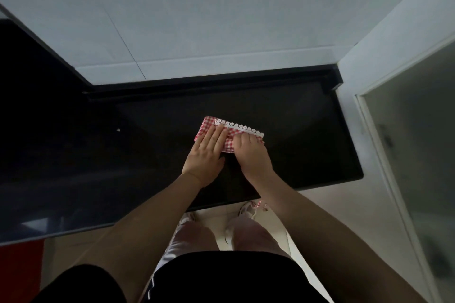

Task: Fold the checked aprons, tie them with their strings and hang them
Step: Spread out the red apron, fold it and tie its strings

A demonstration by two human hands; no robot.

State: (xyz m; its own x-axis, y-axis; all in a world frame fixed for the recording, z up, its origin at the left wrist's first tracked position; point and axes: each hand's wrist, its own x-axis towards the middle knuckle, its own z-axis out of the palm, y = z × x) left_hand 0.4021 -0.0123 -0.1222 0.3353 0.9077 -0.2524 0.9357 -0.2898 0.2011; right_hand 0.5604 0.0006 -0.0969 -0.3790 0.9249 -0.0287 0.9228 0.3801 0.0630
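A red-and-white checked apron (208,123) with a white lace edge lies folded into a small bundle on the black counter (152,135). My left hand (206,152) lies flat on the bundle's left part with straight fingers. My right hand (251,155) is on its right part, fingers curled down onto the cloth near the lace edge. A checked string end (261,204) hangs below the counter's front edge, by my right forearm.
The counter runs left and ends at the right near a white wall (369,56) and a frosted glass door (413,155). White tiled wall (197,19) stands behind it. A small pale speck (118,130) lies on the counter to the left.
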